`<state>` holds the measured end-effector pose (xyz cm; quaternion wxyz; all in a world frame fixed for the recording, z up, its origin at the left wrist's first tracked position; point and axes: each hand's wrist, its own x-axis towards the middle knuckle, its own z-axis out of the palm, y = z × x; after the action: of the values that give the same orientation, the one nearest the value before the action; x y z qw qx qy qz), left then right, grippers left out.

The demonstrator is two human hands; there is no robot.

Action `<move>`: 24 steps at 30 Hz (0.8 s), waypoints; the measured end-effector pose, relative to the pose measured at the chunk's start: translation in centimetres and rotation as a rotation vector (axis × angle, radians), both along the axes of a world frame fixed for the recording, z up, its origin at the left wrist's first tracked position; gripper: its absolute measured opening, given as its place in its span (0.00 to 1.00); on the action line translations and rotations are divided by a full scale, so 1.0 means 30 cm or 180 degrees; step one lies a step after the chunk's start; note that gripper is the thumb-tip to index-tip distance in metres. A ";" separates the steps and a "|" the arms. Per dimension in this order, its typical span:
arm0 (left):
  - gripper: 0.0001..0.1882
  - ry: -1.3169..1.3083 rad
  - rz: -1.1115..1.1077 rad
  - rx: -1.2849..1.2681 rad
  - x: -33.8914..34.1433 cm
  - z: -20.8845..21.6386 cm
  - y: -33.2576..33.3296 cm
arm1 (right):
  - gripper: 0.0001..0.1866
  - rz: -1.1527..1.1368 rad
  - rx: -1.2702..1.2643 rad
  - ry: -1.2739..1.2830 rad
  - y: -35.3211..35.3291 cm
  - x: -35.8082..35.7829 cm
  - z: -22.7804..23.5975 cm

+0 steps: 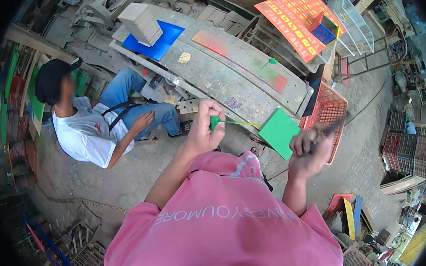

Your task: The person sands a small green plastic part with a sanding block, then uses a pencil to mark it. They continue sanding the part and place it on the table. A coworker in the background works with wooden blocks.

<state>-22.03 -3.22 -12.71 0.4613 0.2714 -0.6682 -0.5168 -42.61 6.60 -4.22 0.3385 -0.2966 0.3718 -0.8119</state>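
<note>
Green strip [234,122] — one end pinched in left hand [204,132].

Smooth matt green sheet [279,132], paint-flecked workbench [237,75]

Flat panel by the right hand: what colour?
Green: the flat square panel beside the right hand, seen clearest in the head view.

Seated person [91,123], red crate [327,112], workbench [217,73]
</note>
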 end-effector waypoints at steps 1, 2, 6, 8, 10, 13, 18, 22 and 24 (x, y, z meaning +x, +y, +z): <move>0.18 0.0100 -0.0019 -0.0070 -0.007 0.014 -0.001 | 0.12 -0.0180 0.0595 0.0169 -0.027 -0.014 -0.047; 0.18 0.0201 -0.0060 -0.0131 -0.015 0.033 -0.001 | 0.11 -0.0053 0.1141 0.0583 -0.064 -0.031 -0.097; 0.17 0.0507 -0.0334 -0.0460 -0.042 0.112 -0.001 | 0.16 -0.0393 0.2360 0.2697 -0.242 -0.199 -0.691; 0.18 0.0618 -0.0389 -0.0514 -0.034 0.102 0.007 | 0.20 -0.0080 0.3561 0.3208 -0.316 -0.197 -0.808; 0.19 0.0710 -0.0480 -0.0547 -0.041 0.121 0.006 | 0.21 -0.0027 0.3850 0.3483 -0.355 -0.232 -0.959; 0.19 0.0726 -0.0517 -0.0694 -0.037 0.152 0.003 | 0.24 0.0286 0.3871 0.3676 -0.389 -0.275 -1.108; 0.20 0.0683 -0.0435 -0.0667 -0.020 0.183 0.002 | 0.28 0.0753 0.3841 0.3949 -0.412 -0.265 -1.133; 0.20 0.0432 -0.0279 -0.0624 -0.014 0.205 0.007 | 0.29 0.0752 0.2897 0.3190 -0.390 -0.233 -1.004; 0.21 0.0216 -0.0088 -0.0533 -0.003 0.205 0.002 | 0.28 0.1304 0.1923 0.1893 -0.386 -0.133 -0.696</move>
<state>-22.13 -3.17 -6.57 0.4976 0.2050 -0.6967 -0.4743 -46.59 -4.99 -25.09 0.4417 -0.4718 0.6061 -0.4636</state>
